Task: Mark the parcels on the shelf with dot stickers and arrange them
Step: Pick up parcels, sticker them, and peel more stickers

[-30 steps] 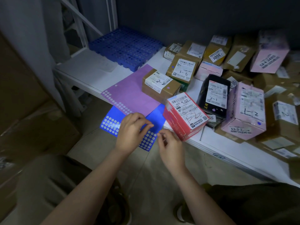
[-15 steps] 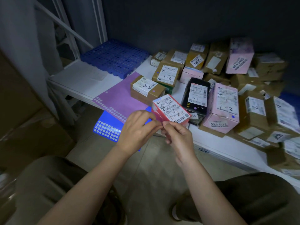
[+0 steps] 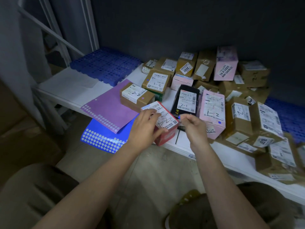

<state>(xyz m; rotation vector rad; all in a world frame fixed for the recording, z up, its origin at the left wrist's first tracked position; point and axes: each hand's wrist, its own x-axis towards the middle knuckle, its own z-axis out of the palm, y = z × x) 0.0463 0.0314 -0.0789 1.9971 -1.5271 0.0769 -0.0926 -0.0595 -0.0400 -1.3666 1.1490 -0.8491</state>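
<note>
A red parcel (image 3: 166,136) with a white label marked 1-2 stands at the front edge of the white shelf (image 3: 69,90). My left hand (image 3: 145,128) grips its left side, thumb on the front, fingers over the label. My right hand (image 3: 194,124) hovers just right of it and pinches a small blue dot sticker (image 3: 179,116) at its fingertips. A purple sticker sheet (image 3: 107,106) lies on the shelf, overlapping a blue sticker sheet (image 3: 102,138) that hangs over the edge. Behind stand a black parcel (image 3: 186,101) marked 2-1 and a pink parcel (image 3: 212,113) marked 1-2 with a blue dot.
Several brown and pink parcels (image 3: 239,119) are heaped across the shelf's back and right. A brown box (image 3: 137,96) marked 2-2 sits on the purple sheet's corner. A blue plastic grid pallet (image 3: 105,65) lies at the back left beside the white shelf posts (image 3: 89,22). My knees are below.
My hands left the blue sheet and rose to the red parcel. The left hand took hold of the parcel; the right hand drew away to the right with a blue dot.
</note>
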